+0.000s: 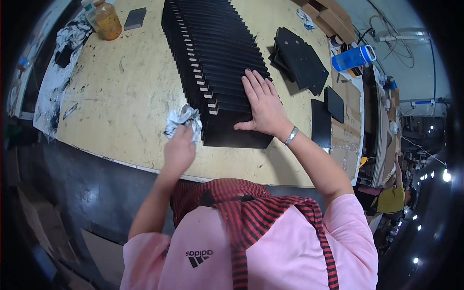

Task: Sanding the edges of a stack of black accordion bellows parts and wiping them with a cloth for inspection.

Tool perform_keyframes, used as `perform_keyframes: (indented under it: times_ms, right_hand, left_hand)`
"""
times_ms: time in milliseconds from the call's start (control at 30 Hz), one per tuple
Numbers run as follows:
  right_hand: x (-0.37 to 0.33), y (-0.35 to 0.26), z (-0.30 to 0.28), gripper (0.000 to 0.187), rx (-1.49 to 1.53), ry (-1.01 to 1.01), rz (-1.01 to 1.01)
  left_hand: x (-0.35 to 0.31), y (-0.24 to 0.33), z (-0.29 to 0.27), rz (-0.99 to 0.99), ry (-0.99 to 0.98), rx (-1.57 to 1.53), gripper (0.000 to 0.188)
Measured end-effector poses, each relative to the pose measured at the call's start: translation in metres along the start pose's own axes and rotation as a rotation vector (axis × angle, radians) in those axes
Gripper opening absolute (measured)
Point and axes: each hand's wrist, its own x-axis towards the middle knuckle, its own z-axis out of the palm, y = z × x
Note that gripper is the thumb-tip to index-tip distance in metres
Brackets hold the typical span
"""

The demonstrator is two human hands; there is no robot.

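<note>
A long row of black slotted panels leans across the middle of the table, each overlapping the one behind it. My right hand lies with spread fingers on the near right end of the row, thumb toward the front panel. At the row's left side, my left hand is closed on a crumpled white and grey rag. That hand is slightly blurred, and the rag touches or nearly touches the row's near left edge; I cannot tell which.
Loose black plates lie fanned out to the right, with smaller dark plates nearer. A blue bottle lies at the right edge. An amber jar and a dark block are far left. Someone in yellow is at far right.
</note>
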Motion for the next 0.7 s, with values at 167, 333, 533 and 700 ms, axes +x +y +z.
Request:
perform_keyframes:
  times_ms: [167, 333, 533, 700]
  right_hand:
    - [-0.002, 0.003, 0.001, 0.124, -0.015, 0.021, -0.020]
    - [-0.001, 0.002, 0.001, 0.122, 0.006, 0.031, -0.044]
    - [0.004, 0.001, 0.005, 0.121, -0.021, 0.034, -0.094]
    - [-0.007, 0.014, 0.002, 0.121, -0.037, 0.004, -0.073]
  left_hand:
    - [0.031, 0.037, -0.028, -0.004, 0.170, 0.062, 0.054]
    - [-0.046, 0.028, 0.008, -0.125, -0.049, 0.000, 0.050]
    - [-0.022, 0.070, 0.013, -0.188, 0.140, 0.050, 0.049]
    - [-0.042, 0.030, -0.007, -0.258, 0.016, -0.070, 0.042]
